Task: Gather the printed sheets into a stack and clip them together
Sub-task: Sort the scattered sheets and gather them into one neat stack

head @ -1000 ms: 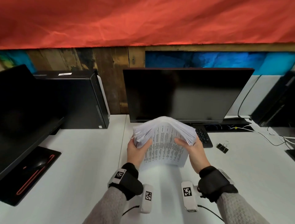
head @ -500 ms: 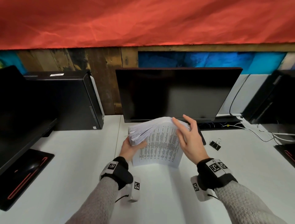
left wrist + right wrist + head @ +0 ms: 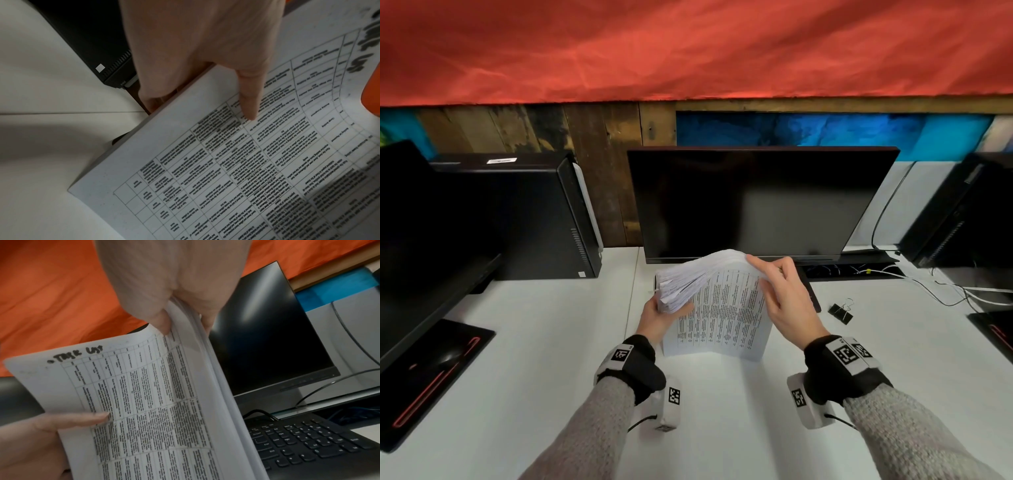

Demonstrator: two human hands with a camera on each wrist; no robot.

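Desk (image 3: 517, 342): white, carrying everything below; bottom edge of the paper resting on it, nearest the viewer.

Left hand (image 3: 659, 317): gripping the left edge of the sheets, thumb across the printed front page, fingers behind; unchanged from a second ago.

Sheets (image 3: 722, 315): one thick printed stack, stood up on the desk between both hands; top bent forward and fanned, left-edge pages uneven.

Right hand (image 3: 786, 301): pinching the stack's top right corner between thumb and fingers, per the wrist view; a second ago clasped round the right edge, half a second ago lifted open above the pages.

Change: right grip shifted from side edge to top corner; pages no longer splayed as widely.

Meaning for task: gathering seemingly done, squaring of edges under way; likely some tapping on the desk needed before clipping.

Clip (image 3: 841, 311): black binder clip lying on the desk just right of the right hand, untouched, not yet on the paper.

Keyboard (image 3: 308, 439): black, behind the stack, partly hidden.

Monitor (image 3: 756, 202): dark screen, farthest back, well behind the paper.
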